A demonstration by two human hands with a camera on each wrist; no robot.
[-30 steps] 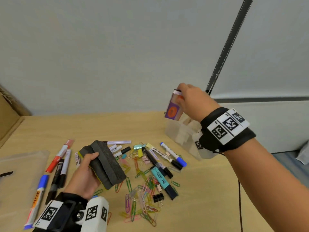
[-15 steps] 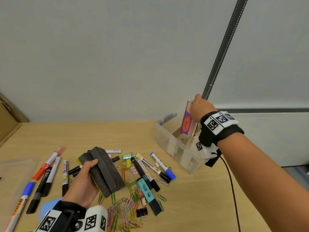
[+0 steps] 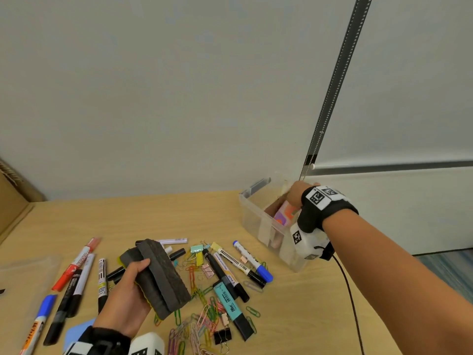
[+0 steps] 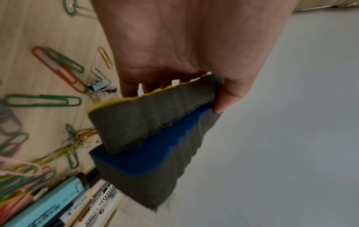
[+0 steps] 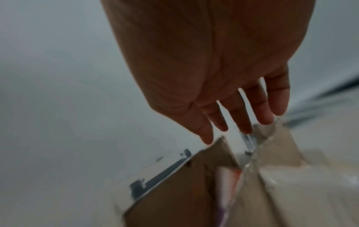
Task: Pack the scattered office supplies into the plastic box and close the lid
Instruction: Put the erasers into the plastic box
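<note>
On the table (image 3: 179,216), erasers (image 3: 158,275) sit in the left hand's (image 3: 125,298) grip.

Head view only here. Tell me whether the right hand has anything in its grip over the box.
Observer: Nothing. The right wrist view shows the right hand holding nothing, its fingers straight and spread above the plastic box.
Operator: Report how the colourful pack sits.
Observer: The colourful pack stands on edge in a slot between the cardboard dividers.
Operator: Now check the left hand's load.
Observer: The left wrist view shows the left hand gripping two stacked erasers. One has a yellow backing, the other a blue backing that your view hides.
</note>
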